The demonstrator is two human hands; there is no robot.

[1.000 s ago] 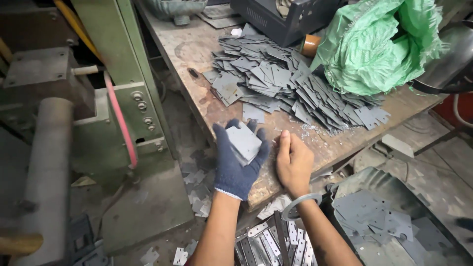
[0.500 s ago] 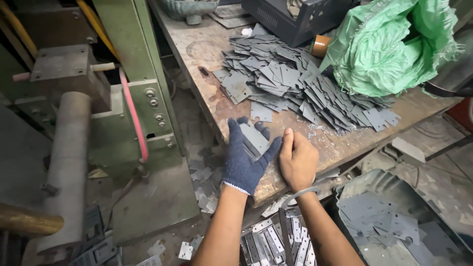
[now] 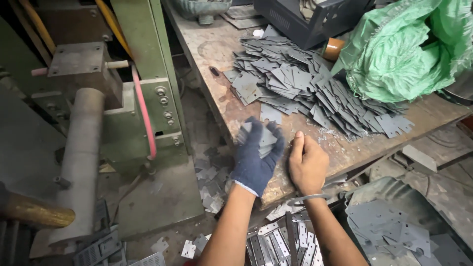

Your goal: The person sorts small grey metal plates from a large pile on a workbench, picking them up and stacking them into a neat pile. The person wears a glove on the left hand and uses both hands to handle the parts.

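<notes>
Two hands work at the edge of your worn wooden counter (image 3: 217, 54): your left hand (image 3: 255, 156), in a dark blue glove, grips a small stack of flat grey metal plates (image 3: 263, 136), while your bare right hand (image 3: 308, 162) is curled shut beside it. More grey plates lie heaped (image 3: 305, 86) on the counter, near a green woven sack (image 3: 409, 49); a green machine frame (image 3: 148, 93) stands left.

green sack (image 3: 409, 54) cut off at right edge, stacked grey plates (image 3: 263, 138) half hidden behind gloved fingers
</notes>
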